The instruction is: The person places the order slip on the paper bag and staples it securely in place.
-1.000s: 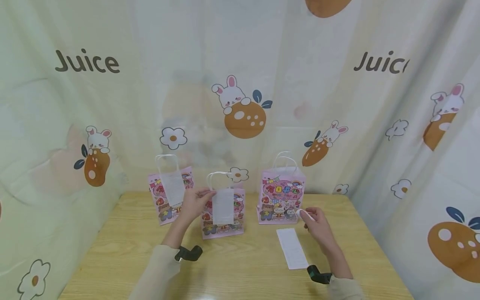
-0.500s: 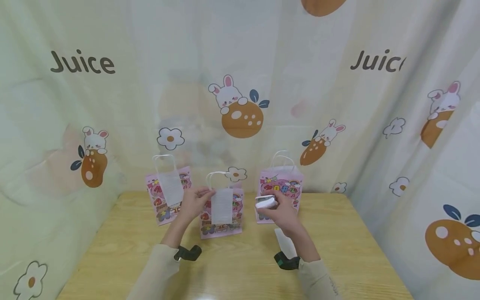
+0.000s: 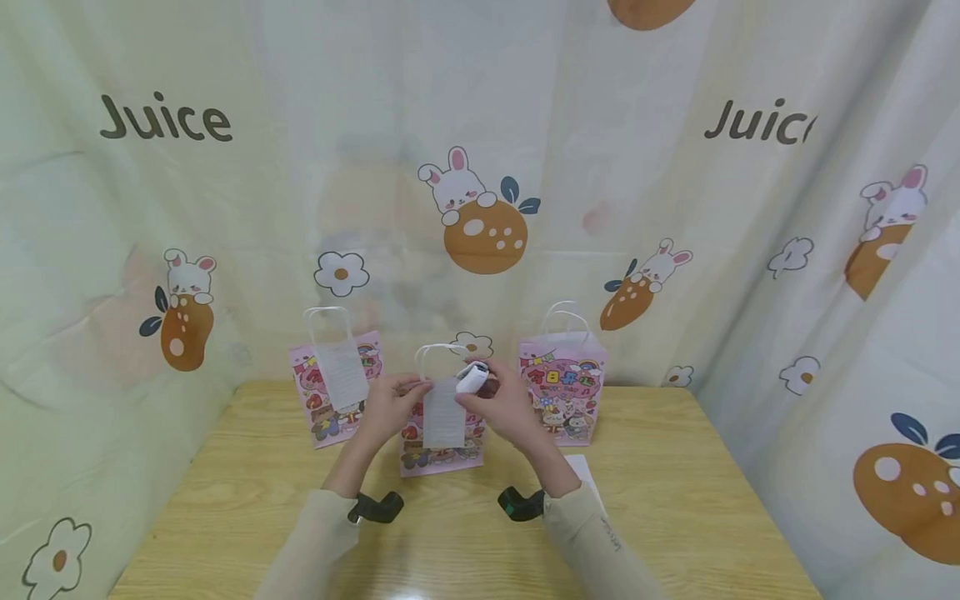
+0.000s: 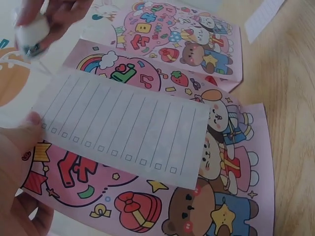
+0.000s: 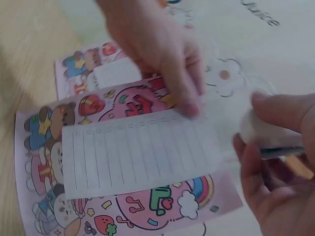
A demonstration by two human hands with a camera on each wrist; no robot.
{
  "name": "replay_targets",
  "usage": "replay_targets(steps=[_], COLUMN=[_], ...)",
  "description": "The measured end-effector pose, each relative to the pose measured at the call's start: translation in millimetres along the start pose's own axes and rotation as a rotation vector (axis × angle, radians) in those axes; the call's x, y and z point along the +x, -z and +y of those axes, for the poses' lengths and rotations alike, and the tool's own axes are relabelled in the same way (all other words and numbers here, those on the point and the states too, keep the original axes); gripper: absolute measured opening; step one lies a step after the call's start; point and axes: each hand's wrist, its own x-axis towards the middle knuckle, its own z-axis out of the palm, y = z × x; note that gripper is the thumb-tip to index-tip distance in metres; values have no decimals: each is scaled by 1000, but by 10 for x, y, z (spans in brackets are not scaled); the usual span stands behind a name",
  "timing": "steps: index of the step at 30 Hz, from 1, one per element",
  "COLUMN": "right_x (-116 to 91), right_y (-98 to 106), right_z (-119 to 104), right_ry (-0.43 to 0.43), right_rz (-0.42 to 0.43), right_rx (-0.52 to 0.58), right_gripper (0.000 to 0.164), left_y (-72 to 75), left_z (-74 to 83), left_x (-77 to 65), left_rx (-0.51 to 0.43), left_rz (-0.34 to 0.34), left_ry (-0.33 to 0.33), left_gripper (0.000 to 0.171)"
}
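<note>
My left hand (image 3: 392,404) pinches the top left corner of a lined white paper slip (image 3: 444,417) against the top edge of the middle pink cartoon gift bag (image 3: 441,462). In the left wrist view, the thumb lies on the slip (image 4: 123,128) and fingers show behind the bag. My right hand (image 3: 510,408) grips a small white stapler (image 3: 472,377) between thumb and fingers, its dark slot showing. The stapler is close to the slip's upper right corner. In the right wrist view, the stapler (image 5: 268,130) points toward the bag's top edge, beside the slip.
A pink bag (image 3: 322,423) with a white slip (image 3: 341,375) on its front stands at left. Another pink bag (image 3: 566,367) stands upright at right. One more slip (image 3: 581,467) lies on the wooden table (image 3: 675,500), partly behind the right forearm. A printed curtain (image 3: 300,167) hangs behind.
My right hand has swung left with the stapler, from beside the right bag, across its front, to the middle bag's top edge. My left hand has stayed on the slip and bag.
</note>
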Motion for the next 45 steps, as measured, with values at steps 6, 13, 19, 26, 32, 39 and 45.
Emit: replay_targets(steps=[6, 13, 19, 26, 32, 39, 45], right_x=[135, 198, 258, 263, 252, 318, 347], right_y=[-169, -279, -299, -273, -290, -320, -302], right_z=[-16, -42, -93, -210, -236, -206, -141], right_ry=[97, 123, 142, 150, 141, 97, 97], right_rz=[17, -23, -81, -149, -139, -212, -272], right_rx=[-286, -490, -637, -657, -665, -793, -818], right_gripper=[53, 48, 46, 46, 45, 42, 45], left_y=[26, 48, 60, 72, 71, 55, 49], left_z=[28, 59, 69, 58, 50, 24, 13], left_x=[0, -43, -47, -33, -48, -44, -31], left_rx=[-25, -37, -28, -6, -13, -61, -93], left_rz=[5, -24, -8, 28, 34, 40, 26], left_ry=[-17, 14, -21, -67, -50, -62, -52], left_gripper=[12, 8, 8, 8, 9, 9, 10])
